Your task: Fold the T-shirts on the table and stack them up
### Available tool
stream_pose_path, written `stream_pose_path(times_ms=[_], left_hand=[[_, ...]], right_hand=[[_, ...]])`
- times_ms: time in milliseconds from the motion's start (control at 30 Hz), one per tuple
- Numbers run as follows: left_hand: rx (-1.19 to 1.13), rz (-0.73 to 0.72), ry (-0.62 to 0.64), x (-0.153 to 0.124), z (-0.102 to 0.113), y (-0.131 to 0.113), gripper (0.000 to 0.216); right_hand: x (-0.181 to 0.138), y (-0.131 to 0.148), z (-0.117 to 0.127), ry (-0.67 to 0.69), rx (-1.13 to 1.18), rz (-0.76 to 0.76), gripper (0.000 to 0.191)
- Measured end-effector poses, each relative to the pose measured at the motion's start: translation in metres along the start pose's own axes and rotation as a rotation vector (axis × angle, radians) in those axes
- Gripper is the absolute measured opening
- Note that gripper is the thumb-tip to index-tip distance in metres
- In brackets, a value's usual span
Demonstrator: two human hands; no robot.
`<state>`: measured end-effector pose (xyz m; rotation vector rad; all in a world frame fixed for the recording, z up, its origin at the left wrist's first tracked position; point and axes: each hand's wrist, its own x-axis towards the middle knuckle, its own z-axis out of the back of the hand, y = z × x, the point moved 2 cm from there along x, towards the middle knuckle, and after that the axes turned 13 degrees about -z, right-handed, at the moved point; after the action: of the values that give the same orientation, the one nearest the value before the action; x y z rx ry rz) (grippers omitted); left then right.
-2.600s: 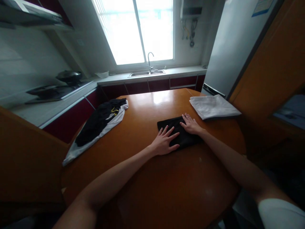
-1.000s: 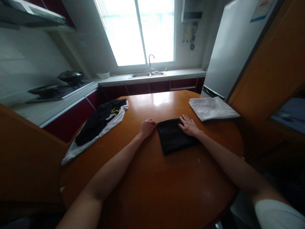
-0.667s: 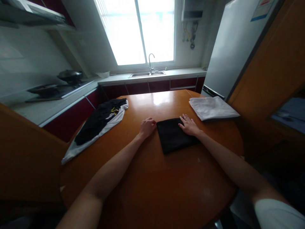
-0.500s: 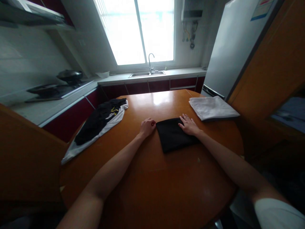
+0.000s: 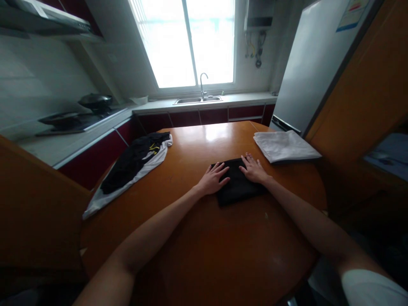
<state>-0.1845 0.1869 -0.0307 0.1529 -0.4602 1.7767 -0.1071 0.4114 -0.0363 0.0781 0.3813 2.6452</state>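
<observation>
While my left hand [image 5: 213, 180] and right hand [image 5: 254, 169] lie flat, fingers spread, gripping nothing, they press the folded black cloth [image 5: 239, 192] on the bench [image 5: 223, 246]. Step, I judge: smoothing. Further folding needs an edge pinched.

Both hands [image 5: 234, 176] flat on black cloth [image 5: 237, 187]; table [image 5: 223, 246].

Bare to fingertips: left hand [image 5: 213, 180], right hand [image 5: 254, 170]. Clad in white short sleeve [image 5: 369, 289] at right upper arm, plain cloth, rounded hem, bottom right corner. Left forearm [image 5: 153, 236] uncovered up to frame edge. Right forearm [image 5: 306, 221] uncovered below sleeve hem.
</observation>
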Motion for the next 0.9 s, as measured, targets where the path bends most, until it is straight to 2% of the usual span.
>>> stream_pose_path(times_ms=[100,233,267,333,433,633,900], left_hand=[[-0.018,0.038,0.073,-0.003,-0.005,-0.003,0.06],[-0.059,0.062,-0.031,-0.003,0.002,-0.002,0.057],[-0.075,0.071,-0.059,-0.002,0.004,-0.002,0.055],[-0.101,0.086,-0.11,-0.002,0.005,-0.001,0.053],[-0.12,0.094,-0.171,-0.001,0.004,0.001,0.049],[-0.131,0.069,-0.252,-0.001,0.0,0.007,0.045],[-0.137,0.094,-0.339,-0.002,0.004,0.008,0.042]], right_hand=[[0.004,-0.003,0.007,-0.045,0.075,-0.048,0.069],[0.012,-0.02,0.034,-0.191,0.213,-0.176,0.061],[0.013,-0.026,0.041,-0.181,0.221,-0.223,0.057],[0.015,-0.036,0.05,-0.072,0.209,-0.301,0.045],[0.012,-0.041,0.054,0.085,0.192,-0.331,0.032],[0.006,-0.035,0.05,0.103,0.234,-0.334,0.018],[0.008,-0.039,0.048,0.207,0.431,-0.376,0.021]])
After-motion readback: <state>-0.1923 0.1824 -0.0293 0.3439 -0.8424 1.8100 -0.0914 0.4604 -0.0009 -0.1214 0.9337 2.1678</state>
